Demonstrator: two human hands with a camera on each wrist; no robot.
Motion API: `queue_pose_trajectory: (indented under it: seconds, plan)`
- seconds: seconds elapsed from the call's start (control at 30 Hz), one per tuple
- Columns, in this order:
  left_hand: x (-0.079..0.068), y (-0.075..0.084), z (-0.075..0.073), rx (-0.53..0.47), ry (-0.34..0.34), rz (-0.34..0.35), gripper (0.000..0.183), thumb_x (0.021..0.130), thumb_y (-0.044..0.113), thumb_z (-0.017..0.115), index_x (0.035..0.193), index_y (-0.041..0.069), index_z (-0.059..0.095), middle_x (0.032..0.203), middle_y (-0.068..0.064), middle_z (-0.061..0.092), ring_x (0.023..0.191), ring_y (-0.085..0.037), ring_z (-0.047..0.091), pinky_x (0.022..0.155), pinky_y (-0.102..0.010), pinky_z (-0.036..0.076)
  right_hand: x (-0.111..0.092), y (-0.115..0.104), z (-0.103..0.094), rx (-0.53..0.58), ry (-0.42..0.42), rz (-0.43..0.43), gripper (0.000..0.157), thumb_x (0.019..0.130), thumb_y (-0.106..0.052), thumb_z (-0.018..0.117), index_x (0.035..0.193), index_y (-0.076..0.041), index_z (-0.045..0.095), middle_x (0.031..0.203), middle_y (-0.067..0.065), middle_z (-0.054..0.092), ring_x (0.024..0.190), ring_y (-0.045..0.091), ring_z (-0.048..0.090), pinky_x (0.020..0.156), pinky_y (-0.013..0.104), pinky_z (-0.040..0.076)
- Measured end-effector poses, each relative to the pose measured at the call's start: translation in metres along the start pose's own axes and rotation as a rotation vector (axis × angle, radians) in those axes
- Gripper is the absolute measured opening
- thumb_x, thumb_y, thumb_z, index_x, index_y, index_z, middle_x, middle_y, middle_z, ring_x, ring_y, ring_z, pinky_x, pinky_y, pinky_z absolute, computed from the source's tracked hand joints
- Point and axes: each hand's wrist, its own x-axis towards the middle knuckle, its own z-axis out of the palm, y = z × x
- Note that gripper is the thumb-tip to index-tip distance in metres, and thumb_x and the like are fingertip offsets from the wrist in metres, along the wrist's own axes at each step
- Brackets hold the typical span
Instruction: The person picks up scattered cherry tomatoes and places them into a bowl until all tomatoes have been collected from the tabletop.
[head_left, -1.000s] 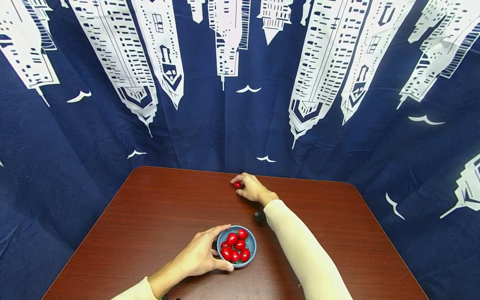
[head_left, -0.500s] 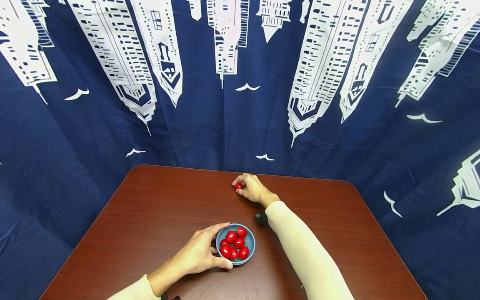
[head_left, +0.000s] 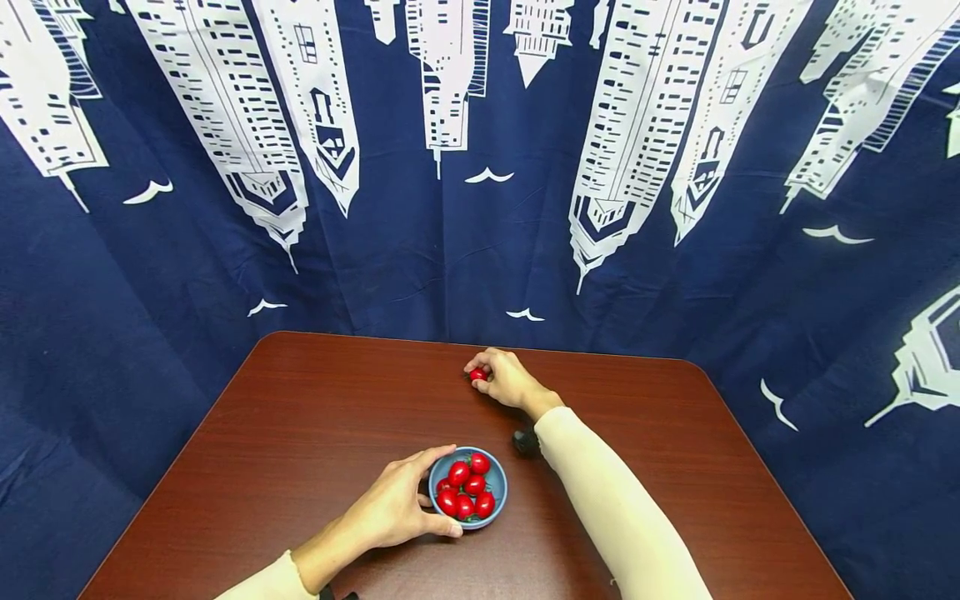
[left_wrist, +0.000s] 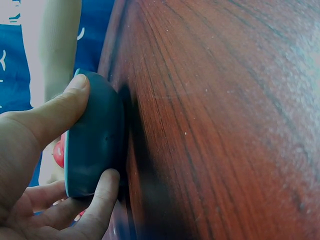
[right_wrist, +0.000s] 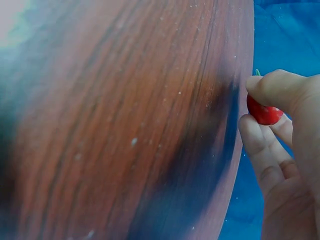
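A small blue bowl (head_left: 498,492) with several red cherry tomatoes (head_left: 459,473) in it stands near the front middle of the table. My left hand (head_left: 400,504) grips its left side, thumb and fingers spread round the wall; the left wrist view shows the bowl's (left_wrist: 97,135) outside between them. Toward the far edge, my right hand (head_left: 507,379) pinches a single cherry tomato (head_left: 477,375) between thumb and fingers. In the right wrist view that tomato (right_wrist: 265,111) has a green stem and sits close over the table top.
The brown wooden table (head_left: 337,400) has rounded far corners. Behind it hangs a dark blue curtain (head_left: 397,250) printed with white upside-down buildings and birds. A black wrist device (head_left: 527,442) shows beneath the right sleeve.
The right hand's fingers have closed in on the far cherry tomato, which has shifted slightly toward me. The left hand keeps its grip on the bowl.
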Motion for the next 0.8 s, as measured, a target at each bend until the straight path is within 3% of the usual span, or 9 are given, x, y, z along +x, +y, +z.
queue_pose_trajectory:
  seconds: [0.2,0.37,0.8]
  plan:
    - [-0.001,-0.001,0.0,-0.011,-0.007,-0.003,0.109,0.08,0.021,0.111,0.171,0.008,0.053,0.16,-0.028,0.067,0.095,-0.016,0.089,0.089,-0.026,0.071,-0.011,-0.026,-0.016,0.019,0.001,-0.016,0.02,0.099,-0.008,0.085,0.118,-0.01,0.086,0.108,0.007,0.078,0.092,0.016,0.072,0.08,0.024,0.064]
    - [0.0,0.0,0.0,-0.013,-0.009,-0.002,0.109,0.08,0.02,0.111,0.171,0.006,0.053,0.159,-0.029,0.067,0.097,-0.02,0.089,0.088,-0.027,0.071,-0.02,-0.056,-0.032,-0.01,-0.008,0.014,0.022,0.098,-0.001,0.085,0.12,-0.004,0.085,0.111,0.011,0.079,0.093,0.018,0.075,0.082,0.027,0.067]
    - [0.001,-0.002,-0.001,-0.005,0.001,0.008,0.109,0.079,0.022,0.111,0.171,0.004,0.053,0.158,-0.029,0.068,0.094,-0.016,0.089,0.086,-0.024,0.07,-0.04,-0.078,-0.049,-0.056,-0.017,-0.018,0.024,0.101,-0.004,0.087,0.124,-0.007,0.085,0.113,0.008,0.079,0.091,0.017,0.072,0.081,0.024,0.062]
